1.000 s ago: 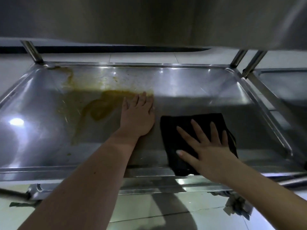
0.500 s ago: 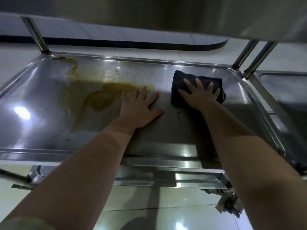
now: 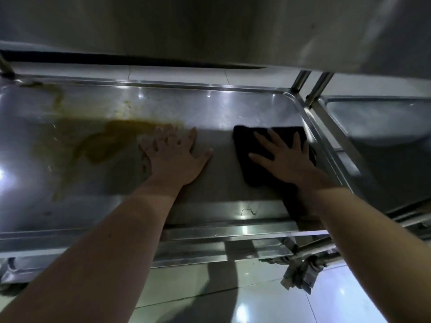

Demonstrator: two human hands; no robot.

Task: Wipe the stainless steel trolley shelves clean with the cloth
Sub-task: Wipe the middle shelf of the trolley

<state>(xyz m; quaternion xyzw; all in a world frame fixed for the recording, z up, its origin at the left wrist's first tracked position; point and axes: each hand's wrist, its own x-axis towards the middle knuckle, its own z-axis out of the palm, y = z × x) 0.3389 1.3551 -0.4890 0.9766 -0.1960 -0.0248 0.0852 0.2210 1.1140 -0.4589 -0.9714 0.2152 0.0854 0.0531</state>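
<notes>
Trolley shelf [image 3: 233, 108] of stainless steel, with right hand [image 3: 283, 159] laid flat, fingers straight and splayed, pressing a folded black cloth [image 3: 253, 174] down near the right rim, and left hand [image 3: 177, 159] open and empty, palm braced on bare metal, fingertips at the edge of a yellow-brown stain [image 3: 105, 145] covering the left half. Likely trouble: smearing the spill over the cleaner right side if dragged through in one pass, or soiling and slipping the bracing left hand. No brand, label or readable writing anywhere.
</notes>
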